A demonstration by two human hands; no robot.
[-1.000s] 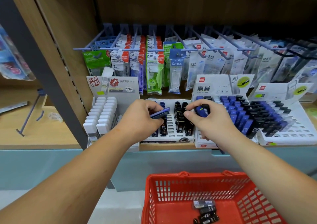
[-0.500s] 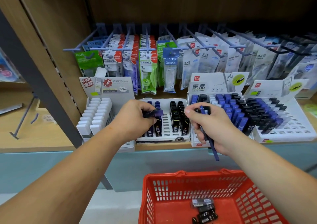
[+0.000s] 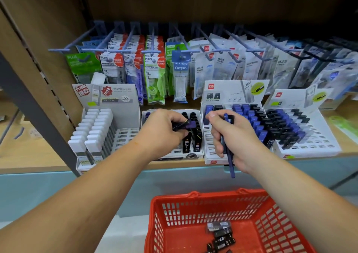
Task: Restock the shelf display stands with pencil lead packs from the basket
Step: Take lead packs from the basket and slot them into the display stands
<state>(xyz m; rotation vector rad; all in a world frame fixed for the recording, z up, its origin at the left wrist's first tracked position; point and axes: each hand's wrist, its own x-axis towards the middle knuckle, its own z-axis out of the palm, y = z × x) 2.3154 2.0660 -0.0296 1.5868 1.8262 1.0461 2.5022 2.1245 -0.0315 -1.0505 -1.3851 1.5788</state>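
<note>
The left hand (image 3: 162,130) pinches a slim dark plastic lead pack with purple cap (image 3: 187,125) at its fingertips, above the white slotted stand (image 3: 193,155) at the front edge of the wooden shelf (image 3: 48,161). The right hand (image 3: 232,136) clenches a long thin blue piece (image 3: 230,163). Black packs (image 3: 220,235) lie in the red lattice basket (image 3: 193,197).
</note>
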